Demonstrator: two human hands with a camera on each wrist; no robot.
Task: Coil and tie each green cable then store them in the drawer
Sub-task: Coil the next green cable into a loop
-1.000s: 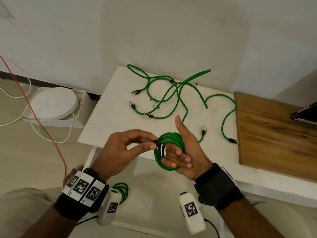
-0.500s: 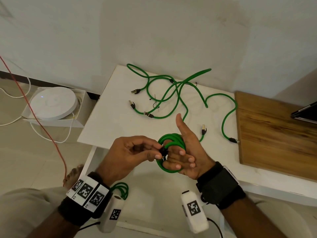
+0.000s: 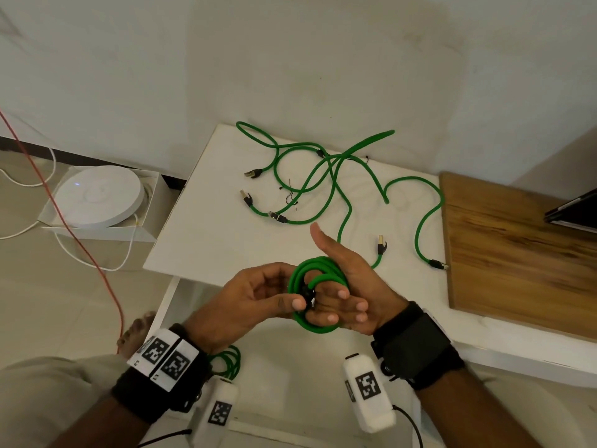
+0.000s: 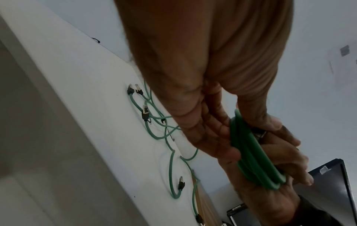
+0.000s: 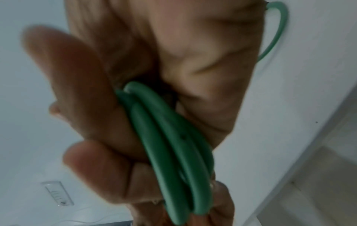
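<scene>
Head view, with both wrist views: the right hand (image 3: 352, 286), palm turned up and thumb raised, carries a green coil (image 3: 315, 297) wound around its fingers (image 3: 336, 307), which curl through the loops; its grip is closed on the coil. In the right wrist view the coil (image 5: 173, 145) runs across the palm of that hand (image 5: 125, 76). The left hand (image 3: 255, 295) meets it from the left, its thumb and forefinger pinching the black plug (image 3: 307, 294) at the cable's free end, just at the coil's inner edge; this grip too is closed, on the plug. The left wrist view shows the left hand (image 4: 208, 85) against the coil (image 4: 253, 154), the plug itself blurred. Both hands are held in the air, just off the near edge of the white bench (image 3: 206, 234). On the bench, loose green cables (image 3: 326, 176) lie tangled, their plugs spread apart. A wooden board (image 3: 517, 253) lies at the bench's right end. Below the left wrist a second green coil (image 3: 229, 360) lies in part view; what it rests in cannot be told. A round white device (image 3: 97, 195) sits in a box on the floor, left of the bench.
</scene>
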